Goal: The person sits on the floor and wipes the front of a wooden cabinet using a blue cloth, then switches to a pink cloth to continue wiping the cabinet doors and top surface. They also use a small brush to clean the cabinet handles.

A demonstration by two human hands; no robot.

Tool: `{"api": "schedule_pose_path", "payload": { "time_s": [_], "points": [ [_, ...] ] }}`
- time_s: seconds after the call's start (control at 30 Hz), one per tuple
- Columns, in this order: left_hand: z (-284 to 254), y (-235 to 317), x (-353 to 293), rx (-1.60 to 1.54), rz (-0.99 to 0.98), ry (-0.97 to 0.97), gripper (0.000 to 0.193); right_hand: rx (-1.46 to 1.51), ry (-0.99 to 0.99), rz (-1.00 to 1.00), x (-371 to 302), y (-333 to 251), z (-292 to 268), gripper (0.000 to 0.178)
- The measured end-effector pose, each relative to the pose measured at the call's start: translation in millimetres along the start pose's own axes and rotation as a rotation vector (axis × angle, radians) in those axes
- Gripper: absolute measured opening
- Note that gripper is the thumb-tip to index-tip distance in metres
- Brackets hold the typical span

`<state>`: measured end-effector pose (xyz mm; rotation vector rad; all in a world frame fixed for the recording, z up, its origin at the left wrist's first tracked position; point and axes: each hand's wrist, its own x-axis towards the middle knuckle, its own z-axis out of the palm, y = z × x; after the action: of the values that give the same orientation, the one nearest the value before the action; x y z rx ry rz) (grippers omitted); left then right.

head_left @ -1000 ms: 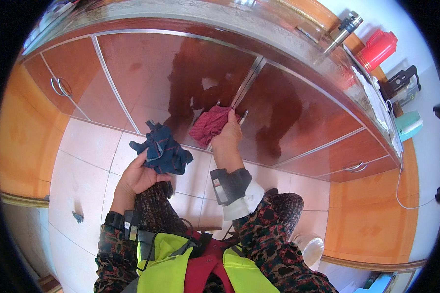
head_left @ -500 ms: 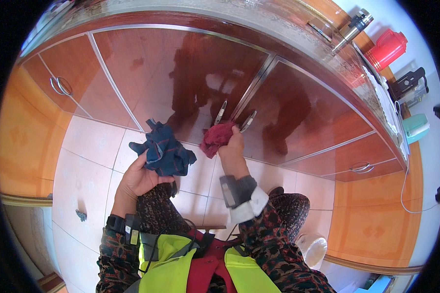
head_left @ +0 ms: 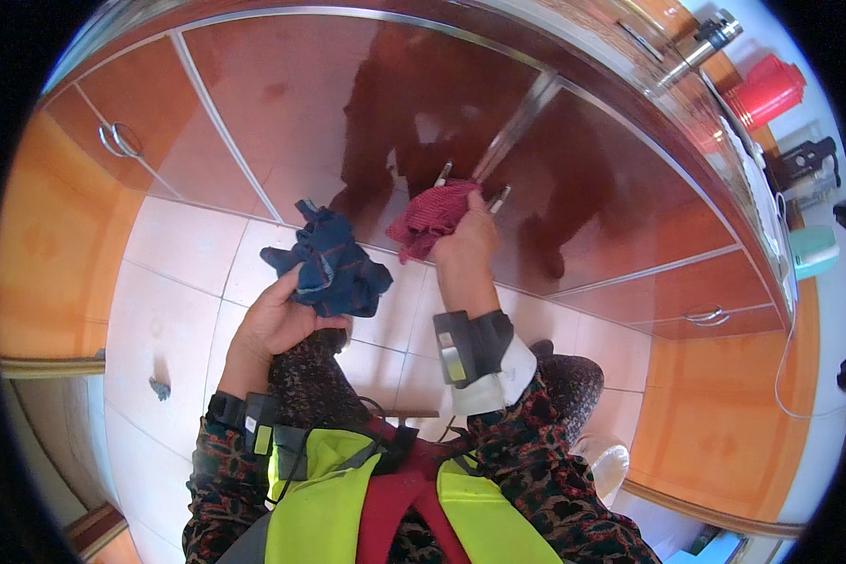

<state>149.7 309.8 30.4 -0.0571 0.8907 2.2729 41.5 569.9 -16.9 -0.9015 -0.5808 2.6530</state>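
Note:
A crumpled dark blue cloth with thin reddish stripes (head_left: 334, 268) rests in my left hand (head_left: 277, 320), its fingers closed round the lower edge. My right hand (head_left: 467, 246) presses a bunched dark red cloth (head_left: 432, 221) near the glossy brown cabinet door (head_left: 348, 113). The red cloth overlaps the lower part of two metal door handles (head_left: 445, 174) beside the centre seam. Most fingers of the right hand are hidden behind the cloth and the back of the hand.
Above the doors runs a countertop (head_left: 620, 66) with a steel flask (head_left: 700, 45), a red jug (head_left: 766, 91) and a mint-green container (head_left: 811, 250). A white cable (head_left: 782, 381) hangs at the right. A small grey scrap (head_left: 160, 388) lies on the tiled floor (head_left: 174, 310); a translucent bin (head_left: 606, 465) stands near my right leg.
My right hand has moved up and slightly right with the red cloth, which is now more spread and over the handles. The left hand with the blue cloth has shifted slightly up and right.

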Motion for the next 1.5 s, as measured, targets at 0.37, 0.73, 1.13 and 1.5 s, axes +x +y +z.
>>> {"api": "schedule_pose_path", "payload": {
  "time_s": [0.37, 0.73, 1.13, 1.5],
  "points": [
    [7, 5, -4, -0.062, 0.003, -0.026, 0.051, -1.273, -0.229, -0.573, -1, -8, -37, 0.029],
    [9, 1, -2, -0.034, 0.001, 0.055, 0.05, -0.399, 0.207, -0.173, -6, -11, 9, 0.019],
    [-4, 1, -21, -0.052, 0.072, -0.011, 0.05, -0.324, -0.035, -0.12, -6, -16, -7, 0.015],
    [8, -1, -1, -0.049, 0.02, 0.016, 0.049, -0.721, 0.063, -0.269, 19, 6, -21, 0.025]
  ]
}}
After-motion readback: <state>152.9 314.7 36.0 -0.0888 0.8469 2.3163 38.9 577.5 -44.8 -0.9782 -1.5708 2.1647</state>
